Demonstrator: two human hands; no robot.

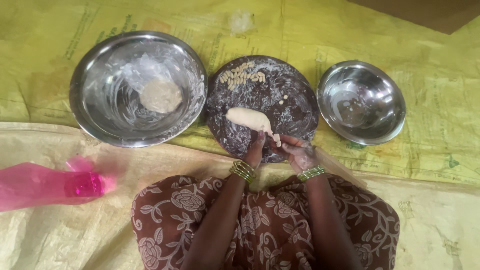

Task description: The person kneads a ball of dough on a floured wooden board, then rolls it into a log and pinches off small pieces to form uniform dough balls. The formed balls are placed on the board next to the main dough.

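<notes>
On the round dark flour-dusted board lies a pale tapered roll of dough. The left hand steadies its thin end, while the right hand has its fingers closed on a small pinched piece there. A cluster of small finished dough bits sits at the board's far edge; judging by the roll and the dough lump in the large floured steel bowl, most remains. The smaller steel bowl lies right, a pink plastic bag left, on yellow printed sacking.
</notes>
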